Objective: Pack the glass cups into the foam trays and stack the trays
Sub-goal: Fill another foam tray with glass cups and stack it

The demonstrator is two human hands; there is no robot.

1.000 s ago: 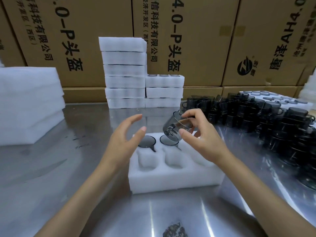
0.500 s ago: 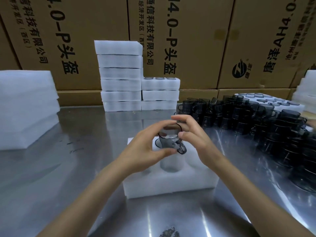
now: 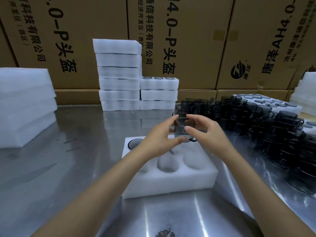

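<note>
Both hands meet just above the middle of the frame, cradling one smoky glass cup [image 3: 184,130] between them: the left hand [image 3: 159,141] curls round its near side with thumb low and fingertips at the rim, and the right hand [image 3: 207,134] pinches the far side, thumb pointing across the wall. The cup is upright, its small dark handle poking out low on the right, and it hangs over the back row of the foam tray [image 3: 169,175] rather than sitting in it

This looks like the seating step. The next move, as I judge it, is to lower the cup straight into a free back-row pocket with the handle turned to fit the notch, then press it home gently; which pocket lies right under it I cannot tell, since the hands cover that part

Nearest the bottom edge, the steel table [image 3: 71,168] is glossy and streaked with reflections. The tray on it is a soft, white, spongy block with rounded pockets, the front ones bare, and a seated cup [image 3: 134,143] shows as a dark ring at its back left corner

Further back, at right of centre, loose cups [image 3: 248,117] crowd together, thin-walled and grey-tinted. Behind them, packed trays [image 3: 136,82] stand in two neat stacks at upper centre, plain foam sheets [image 3: 25,103] are piled at the left edge, and printed cardboard boxes [image 3: 196,40] wall off the top
</note>
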